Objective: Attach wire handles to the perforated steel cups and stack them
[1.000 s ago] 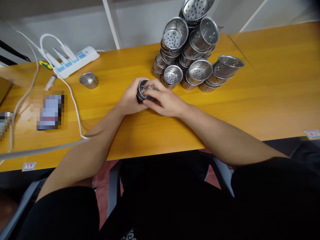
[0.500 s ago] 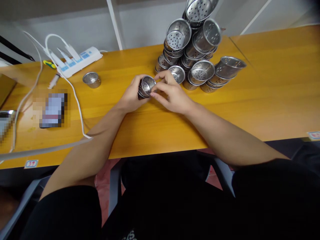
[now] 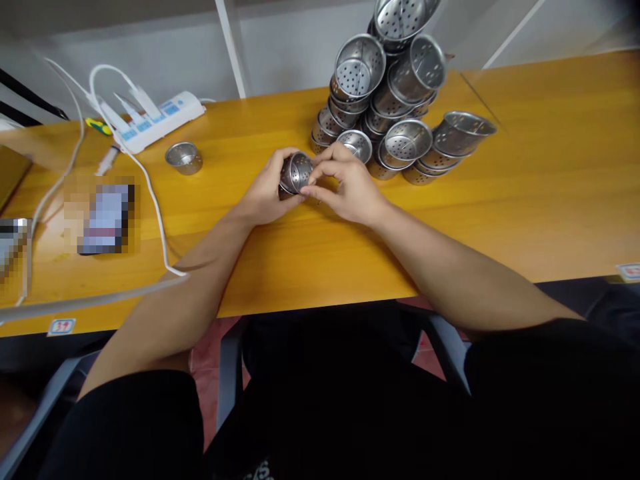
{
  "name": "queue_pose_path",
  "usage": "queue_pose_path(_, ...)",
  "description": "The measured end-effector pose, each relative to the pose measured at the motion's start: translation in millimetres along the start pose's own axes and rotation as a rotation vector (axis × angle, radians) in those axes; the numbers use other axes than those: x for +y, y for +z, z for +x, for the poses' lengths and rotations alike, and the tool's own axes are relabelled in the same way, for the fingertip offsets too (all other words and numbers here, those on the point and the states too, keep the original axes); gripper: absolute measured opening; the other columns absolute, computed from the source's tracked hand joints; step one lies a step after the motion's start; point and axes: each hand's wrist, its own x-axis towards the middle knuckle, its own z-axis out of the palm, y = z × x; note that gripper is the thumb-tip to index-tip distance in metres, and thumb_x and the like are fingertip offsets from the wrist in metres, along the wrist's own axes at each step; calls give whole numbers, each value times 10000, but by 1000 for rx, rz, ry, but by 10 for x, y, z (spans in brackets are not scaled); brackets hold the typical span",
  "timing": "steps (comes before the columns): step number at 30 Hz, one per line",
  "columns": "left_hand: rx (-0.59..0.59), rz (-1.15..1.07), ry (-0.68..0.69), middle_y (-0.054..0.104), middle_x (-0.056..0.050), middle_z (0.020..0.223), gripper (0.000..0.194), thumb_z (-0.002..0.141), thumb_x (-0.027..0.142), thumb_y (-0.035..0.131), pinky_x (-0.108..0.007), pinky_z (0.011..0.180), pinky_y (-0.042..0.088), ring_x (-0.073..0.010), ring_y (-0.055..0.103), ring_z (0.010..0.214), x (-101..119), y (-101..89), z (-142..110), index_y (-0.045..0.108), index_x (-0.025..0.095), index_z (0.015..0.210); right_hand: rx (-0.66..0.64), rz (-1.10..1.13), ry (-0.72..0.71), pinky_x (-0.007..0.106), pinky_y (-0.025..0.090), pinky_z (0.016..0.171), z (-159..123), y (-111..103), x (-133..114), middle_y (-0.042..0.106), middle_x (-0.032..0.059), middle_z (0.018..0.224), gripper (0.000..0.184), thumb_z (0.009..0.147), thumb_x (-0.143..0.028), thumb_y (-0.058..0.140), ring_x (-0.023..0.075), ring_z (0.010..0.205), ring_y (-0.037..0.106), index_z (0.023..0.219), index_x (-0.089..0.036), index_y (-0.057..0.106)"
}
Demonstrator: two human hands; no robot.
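Observation:
A small perforated metal cup (image 3: 299,171) is tilted just above the yellow wooden table, its mouth towards me. My left hand (image 3: 267,189) is wrapped round its left side, and a darker edge beneath the rim may be a second cup. At the right side of the rim, my right hand (image 3: 349,184) closes its thumb and fingertips on the cup. Just behind the right fingers sits another perforated cup (image 3: 356,145), partly covered by them, at the front of a tall pile of stacked cups (image 3: 358,70).
To the right of the pile leans a short stack of cups (image 3: 463,137). A lone cup (image 3: 184,159) stands on the left, near a white power strip (image 3: 165,120) with cables. A phone (image 3: 107,219) and a white cable (image 3: 155,227) lie near my left forearm.
My right fingers have come out of the cup's mouth to its right rim. The cup has turned slightly in my left hand. The whole view has shifted a little.

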Motion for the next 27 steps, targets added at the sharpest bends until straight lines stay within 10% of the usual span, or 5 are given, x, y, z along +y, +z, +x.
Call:
queue_pose_path(16, -38, 41, -185, 663, -176, 1831, 1154, 1108, 1208, 546, -712, 1470, 619, -387, 685, 1694, 306, -69, 27, 411, 271, 1768, 48, 83, 0, 793, 644, 1323, 0, 14, -96, 838, 162, 1400, 452, 1159, -757, 966, 487, 1417, 792, 1145, -311, 893)
queue_pose_path(27, 207, -69, -216, 739, -204, 1710, 1076, 1043, 1023, 884, -683, 1427, 651, -467, 746, 1678, -264, 85, -21, 499, 290, 1730, 214, 164, 14, 624, 772, 1094, 14, -40, -5, 816, 143, 1489, 584, 1133, -931, 904, 383, 1275, 811, 1204, -352, 920)
